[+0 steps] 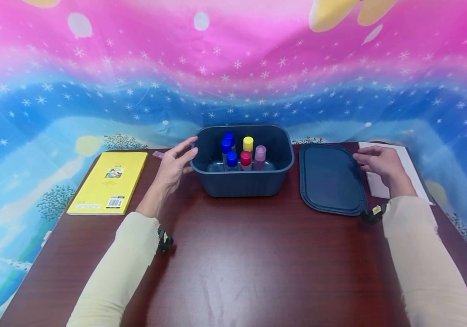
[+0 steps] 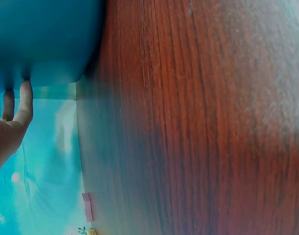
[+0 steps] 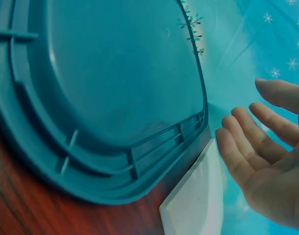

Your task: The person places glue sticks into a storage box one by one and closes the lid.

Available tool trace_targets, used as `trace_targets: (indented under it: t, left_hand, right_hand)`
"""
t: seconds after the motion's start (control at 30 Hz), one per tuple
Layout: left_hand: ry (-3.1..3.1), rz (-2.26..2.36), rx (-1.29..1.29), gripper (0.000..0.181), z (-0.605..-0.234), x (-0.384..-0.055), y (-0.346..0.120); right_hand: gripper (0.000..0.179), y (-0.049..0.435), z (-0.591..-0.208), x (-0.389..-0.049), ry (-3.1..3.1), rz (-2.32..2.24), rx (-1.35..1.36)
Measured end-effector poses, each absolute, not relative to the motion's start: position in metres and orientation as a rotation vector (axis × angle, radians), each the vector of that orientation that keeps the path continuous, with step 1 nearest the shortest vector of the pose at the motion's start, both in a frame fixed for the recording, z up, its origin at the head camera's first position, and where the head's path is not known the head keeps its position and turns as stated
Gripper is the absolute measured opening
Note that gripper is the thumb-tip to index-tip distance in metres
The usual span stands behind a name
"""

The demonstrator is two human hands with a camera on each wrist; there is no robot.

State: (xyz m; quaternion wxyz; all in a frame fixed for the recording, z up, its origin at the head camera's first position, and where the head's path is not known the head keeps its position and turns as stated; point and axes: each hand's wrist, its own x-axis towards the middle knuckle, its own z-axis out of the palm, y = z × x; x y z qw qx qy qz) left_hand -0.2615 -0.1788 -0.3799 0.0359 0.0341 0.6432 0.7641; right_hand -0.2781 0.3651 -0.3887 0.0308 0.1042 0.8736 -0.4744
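A dark grey-blue plastic box [image 1: 241,185] stands at the back middle of the table, its top uncovered. Several tubes with blue [image 1: 226,146], yellow [image 1: 248,143], red [image 1: 246,158] and purple [image 1: 260,153] tops stand upright inside; their lower parts are partly hidden by the wall. My left hand [image 1: 172,170] is at the box's left end, fingers extended, fingertips at its wall in the left wrist view. The matching lid [image 1: 331,177] lies flat to the right, ribbed side up. Beside its right edge hovers my right hand [image 3: 272,152], fingers slightly bent, holding nothing.
A yellow book [image 1: 106,181] lies at the table's left. Under the right hand's side, a white flat item [image 1: 415,175] lies right of the lid. A small pink piece [image 2: 87,207] sits near the back edge. A patterned cloth [image 1: 233,68] hangs behind the brown table [image 1: 233,254].
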Motion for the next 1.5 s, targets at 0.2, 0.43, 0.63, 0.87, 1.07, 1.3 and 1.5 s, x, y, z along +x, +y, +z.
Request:
trace_targets:
  t: [0.2,0.43,0.63,0.87,1.07,1.3,1.5]
  left_hand:
    - [1.981,2.342,0.109,0.052,-0.380,-0.262,-0.179]
    - [1.979,2.346,0.113,0.052,-0.381,-0.262,-0.179]
    - [1.979,2.352,0.116,0.052,-0.380,-0.261,-0.180]
    - [1.963,2.358,0.122,0.052,-0.381,-0.261,-0.179]
    - [1.968,2.356,0.121,0.052,-0.380,-0.260,-0.178]
    - [1.976,2.342,0.121,0.052,-0.379,-0.260,-0.178]
    - [1.983,2.345,0.111,0.051,-0.380,-0.260,-0.177]
  right_hand:
    - [0.075,0.368,-0.393,-0.275,2.636,-1.398,0.314]
    - [0.077,0.370,-0.397,-0.276,2.601,-1.360,0.281]
    - [0.073,0.367,-0.397,-0.280,2.573,-1.282,0.228]
    - [0.067,0.365,-0.400,-0.283,2.548,-1.258,0.219]
    - [0.064,0.363,-0.404,-0.284,2.559,-1.302,0.236]
    - [0.072,0.366,-0.401,-0.281,2.528,-1.345,0.238]
    - [0.080,0.369,-0.400,-0.280,2.442,-1.435,0.253]
